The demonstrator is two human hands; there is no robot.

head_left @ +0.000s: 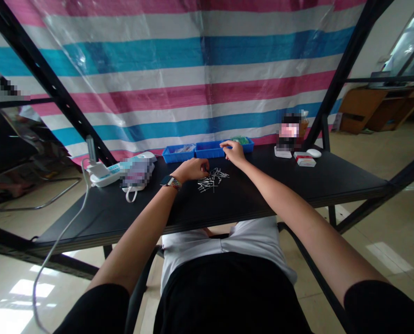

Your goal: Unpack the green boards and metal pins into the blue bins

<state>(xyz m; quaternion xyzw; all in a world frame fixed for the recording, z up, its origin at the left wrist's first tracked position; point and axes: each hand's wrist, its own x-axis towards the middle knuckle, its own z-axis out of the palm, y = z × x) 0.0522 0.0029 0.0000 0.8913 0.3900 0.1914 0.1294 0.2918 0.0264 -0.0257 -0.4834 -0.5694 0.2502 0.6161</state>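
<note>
My left hand [193, 170] is just left of a loose pile of thin metal pins, maybe rivets or nails [212, 180], on the black table. Its fingers are curled, and whatever they hold is hidden. My right hand [234, 151] is raised in front of the blue bins, near where the middle bin [207, 149] meets the right bin [249, 144]. Its bent fingertips point left in a pinch, and anything between them is too small to make out. The left blue bin [168, 157] holds clear plastic-looking pieces, while green material shows in the right one.
A white power strip [104, 176] and a blurred pouch [139, 172] lie at the table's left, with a white cable [64, 232] hanging off the edge. To the right stand a phone-like item [287, 134], a small red-and-white box [304, 159] and a white oval object [314, 153].
</note>
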